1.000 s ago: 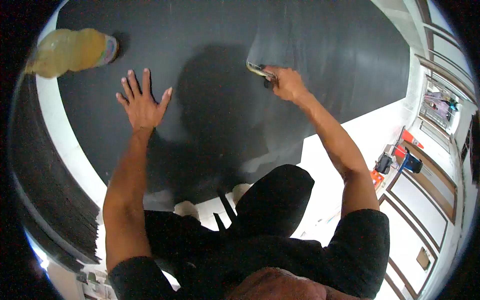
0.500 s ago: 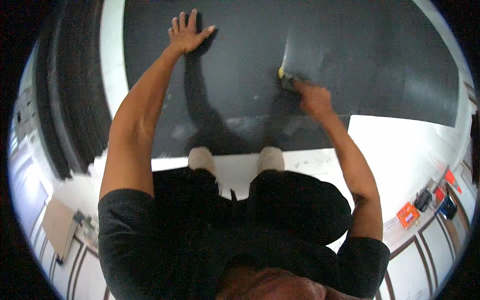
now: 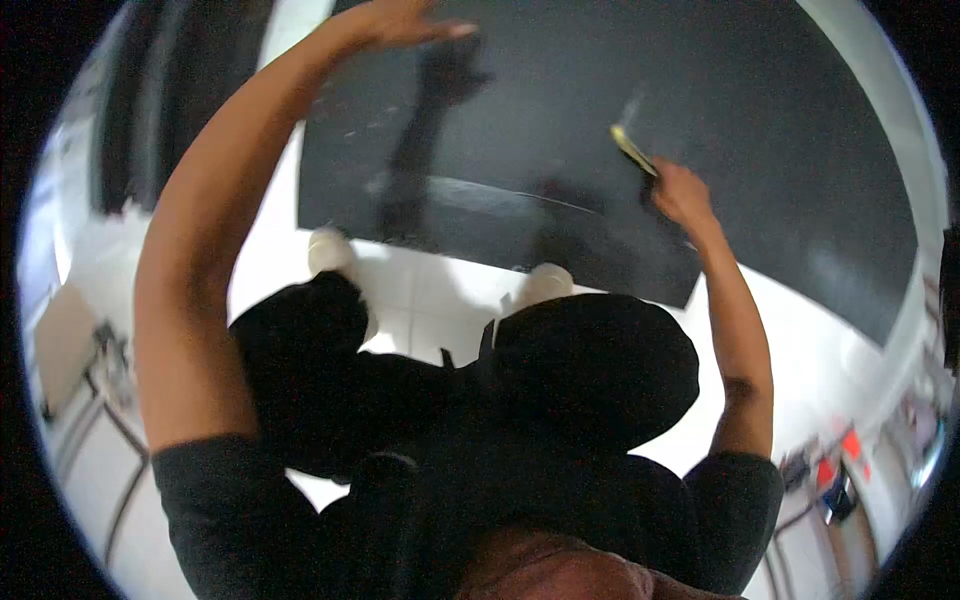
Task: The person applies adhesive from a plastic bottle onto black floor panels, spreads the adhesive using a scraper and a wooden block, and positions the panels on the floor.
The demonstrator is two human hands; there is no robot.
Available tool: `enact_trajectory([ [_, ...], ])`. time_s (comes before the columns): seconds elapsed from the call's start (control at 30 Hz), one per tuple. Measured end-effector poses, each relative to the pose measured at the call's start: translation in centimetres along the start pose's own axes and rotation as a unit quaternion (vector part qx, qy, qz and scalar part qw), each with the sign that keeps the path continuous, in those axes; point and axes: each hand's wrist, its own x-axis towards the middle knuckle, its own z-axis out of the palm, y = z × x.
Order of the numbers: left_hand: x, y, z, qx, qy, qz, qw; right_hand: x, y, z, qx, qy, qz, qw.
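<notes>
A large black sheet (image 3: 540, 60) lies in front of me on the light floor. My right hand (image 3: 683, 193) is closed on a narrow yellow-and-dark hand tool (image 3: 632, 150), whose exact kind I cannot make out. Its yellow end points up and left across the sheet, near a short pale streak. At the top edge, my left hand (image 3: 410, 22) is raised over the sheet, apart from its shadow. The thumb is stretched out, and the other fingers are partly cut off by the frame. Nothing shows in this hand.
My shoes (image 3: 547, 284) are at the sheet's near edge on white floor (image 3: 430, 300). Dark, long folds of material (image 3: 180, 90) stand at the upper left. Blurred orange and dark items (image 3: 838, 470) are at the lower right, and a tan board (image 3: 65, 345) leans at the left.
My left hand has lifted off the sheet and moved up, partly out of view. My right hand with the tool has shifted right. The view has turned, and my left foot sits farther left.
</notes>
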Motion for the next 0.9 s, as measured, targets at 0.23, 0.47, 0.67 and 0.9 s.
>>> enact_trajectory([
  [0.23,-1.2,-15.0,12.2,0.099,-0.013,-0.023,0.995,0.1,-1.4,2.5,-0.011,0.063,0.062,0.996],
  [0.47,7.5,-8.7,13.4,0.031,0.078,0.113,0.99,-0.7,-3.8,0.2,0.04,0.0,0.175,0.984],
  [0.67,2.5,-2.9,16.1,-0.053,0.013,0.287,0.956,0.6,-4.2,5.1,0.029,0.049,0.263,0.963],
  [0.9,-8.3,-9.4,15.5,0.001,-0.067,0.354,0.933,1.3,-6.1,1.0,0.035,0.062,0.261,0.963],
])
